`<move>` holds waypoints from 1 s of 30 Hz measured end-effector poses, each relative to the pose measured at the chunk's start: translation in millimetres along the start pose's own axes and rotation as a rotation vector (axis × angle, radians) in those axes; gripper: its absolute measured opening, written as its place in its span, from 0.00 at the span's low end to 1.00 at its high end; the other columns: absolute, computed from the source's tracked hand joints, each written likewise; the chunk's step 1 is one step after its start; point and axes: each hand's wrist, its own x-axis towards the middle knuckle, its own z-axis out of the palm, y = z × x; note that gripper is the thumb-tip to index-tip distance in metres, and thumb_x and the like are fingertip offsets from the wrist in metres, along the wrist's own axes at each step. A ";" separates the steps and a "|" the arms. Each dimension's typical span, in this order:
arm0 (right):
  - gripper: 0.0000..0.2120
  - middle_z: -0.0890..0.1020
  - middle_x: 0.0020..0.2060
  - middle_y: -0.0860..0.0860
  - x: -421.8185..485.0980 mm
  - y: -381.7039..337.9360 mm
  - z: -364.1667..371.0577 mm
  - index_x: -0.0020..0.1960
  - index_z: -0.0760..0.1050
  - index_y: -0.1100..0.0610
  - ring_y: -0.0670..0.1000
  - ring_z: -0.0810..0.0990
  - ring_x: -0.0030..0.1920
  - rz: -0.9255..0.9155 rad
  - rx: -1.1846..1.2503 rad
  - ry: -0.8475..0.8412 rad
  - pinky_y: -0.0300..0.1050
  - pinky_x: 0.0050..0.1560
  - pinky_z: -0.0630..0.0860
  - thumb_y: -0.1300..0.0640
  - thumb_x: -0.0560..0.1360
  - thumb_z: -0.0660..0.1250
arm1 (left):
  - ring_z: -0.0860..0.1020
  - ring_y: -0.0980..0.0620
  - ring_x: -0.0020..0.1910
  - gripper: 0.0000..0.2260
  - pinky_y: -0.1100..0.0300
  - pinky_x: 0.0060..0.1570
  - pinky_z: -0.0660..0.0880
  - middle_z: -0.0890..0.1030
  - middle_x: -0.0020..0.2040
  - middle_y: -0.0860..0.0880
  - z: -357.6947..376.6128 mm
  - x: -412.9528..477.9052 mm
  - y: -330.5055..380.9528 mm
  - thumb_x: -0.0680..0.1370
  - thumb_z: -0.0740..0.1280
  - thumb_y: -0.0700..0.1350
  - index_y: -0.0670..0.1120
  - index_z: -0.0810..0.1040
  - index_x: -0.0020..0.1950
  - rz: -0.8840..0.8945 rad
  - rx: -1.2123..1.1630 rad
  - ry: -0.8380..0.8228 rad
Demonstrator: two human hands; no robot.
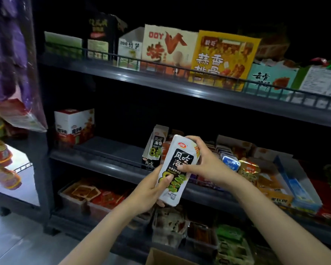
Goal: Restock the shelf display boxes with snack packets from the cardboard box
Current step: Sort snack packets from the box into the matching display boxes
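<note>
White plastic snack packet [177,169], black-labelled, sits in both grips, left hand [151,190] round its lower end, right hand [204,163] pinching its top, in front of the matching white display box [154,148], middle shelf; placement apparently remains.

Dim aisle, depths of shelving black, little light reaching in. Dark grey metal shelving unit [46,169] fills most of view, several tiers showing. Upper shelf [161,84] slants down toward right in wide-angle view, thin wire rail [180,68] along its front lip. Middle shelf [107,148] same dark grey, rounded front edge catching faint sheen. Pale glossy floor [17,243] at lower left, soft reflections on it. Neighbouring rack [11,203] at far left: dark base, pale shiny ledge, brighter lit than rest
</note>
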 end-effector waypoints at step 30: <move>0.32 0.78 0.50 0.46 255.0 105.5 22.9 0.72 0.63 0.56 0.43 0.78 0.46 0.139 -0.396 0.175 0.30 0.40 0.73 0.56 0.72 0.73 | 0.76 0.54 0.57 0.21 0.55 0.57 0.75 0.76 0.65 0.49 -107.1 169.6 -157.2 0.83 0.54 0.46 0.53 0.57 0.77 -0.205 0.279 0.275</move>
